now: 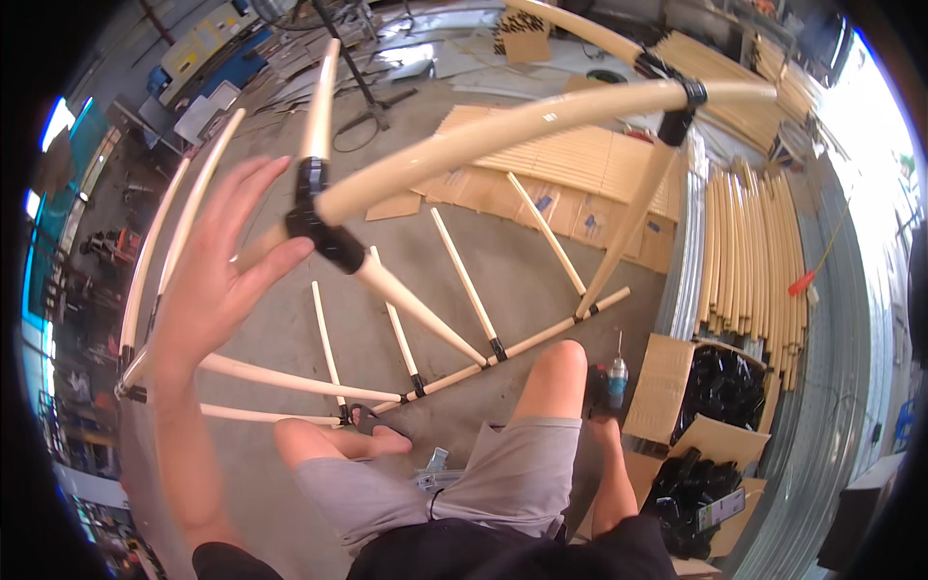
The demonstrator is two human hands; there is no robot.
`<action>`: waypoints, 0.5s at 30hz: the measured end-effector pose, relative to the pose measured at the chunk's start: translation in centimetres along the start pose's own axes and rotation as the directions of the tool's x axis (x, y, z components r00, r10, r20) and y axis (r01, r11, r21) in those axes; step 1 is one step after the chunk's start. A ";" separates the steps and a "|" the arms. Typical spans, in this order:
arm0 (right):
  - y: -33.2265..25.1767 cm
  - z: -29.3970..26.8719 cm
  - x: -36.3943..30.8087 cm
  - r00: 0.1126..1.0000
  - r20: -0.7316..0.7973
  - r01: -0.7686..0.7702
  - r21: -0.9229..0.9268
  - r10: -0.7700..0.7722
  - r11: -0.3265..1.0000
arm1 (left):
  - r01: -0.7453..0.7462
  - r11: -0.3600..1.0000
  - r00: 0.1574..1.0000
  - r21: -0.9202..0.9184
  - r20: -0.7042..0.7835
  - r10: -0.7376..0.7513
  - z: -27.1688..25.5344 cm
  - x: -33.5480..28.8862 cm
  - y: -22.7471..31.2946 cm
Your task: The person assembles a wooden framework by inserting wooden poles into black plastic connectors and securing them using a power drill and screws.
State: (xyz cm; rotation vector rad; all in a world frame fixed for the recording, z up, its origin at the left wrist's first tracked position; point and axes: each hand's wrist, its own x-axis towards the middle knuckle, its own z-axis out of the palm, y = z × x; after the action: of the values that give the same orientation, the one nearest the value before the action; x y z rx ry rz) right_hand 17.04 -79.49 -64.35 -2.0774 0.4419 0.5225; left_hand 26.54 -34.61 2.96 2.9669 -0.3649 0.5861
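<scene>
My left hand (217,266) is raised at the left, fingers stretched and thumb apart. Its thumb overlaps a black pipe joint (324,227); whether it touches cannot be told. That joint ties several cream pipes together, among them a long upper pipe (503,135) that runs to another black joint (694,94) at the upper right. Low on the right, my right hand (606,430) grips a teal and black cordless drill (617,385), its bit pointing away from me. A bottom pipe (532,340) of the frame lies across the floor before my knees, with several pipes rising from it.
To the right stand open cardboard boxes of black joints (720,387) and a stack of cream pipes (744,256). Long metal profiles (822,435) run beside them. More pipes lie on flattened cardboard (580,217) ahead. A small metal part (438,469) is between my legs.
</scene>
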 end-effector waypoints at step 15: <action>-44.8 -19.5 -13.3 0.845 -0.176 0.523 0.069 -0.505 0.850 | 0.451 0.856 0.741 -0.253 0.641 -0.201 -1.7 2.3 -8.4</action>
State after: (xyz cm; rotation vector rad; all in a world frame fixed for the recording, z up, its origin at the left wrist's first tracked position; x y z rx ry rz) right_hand 31.86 -71.64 -16.52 -2.0195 -0.0169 0.0144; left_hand 30.05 -26.75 5.05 2.6297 0.0316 -0.4429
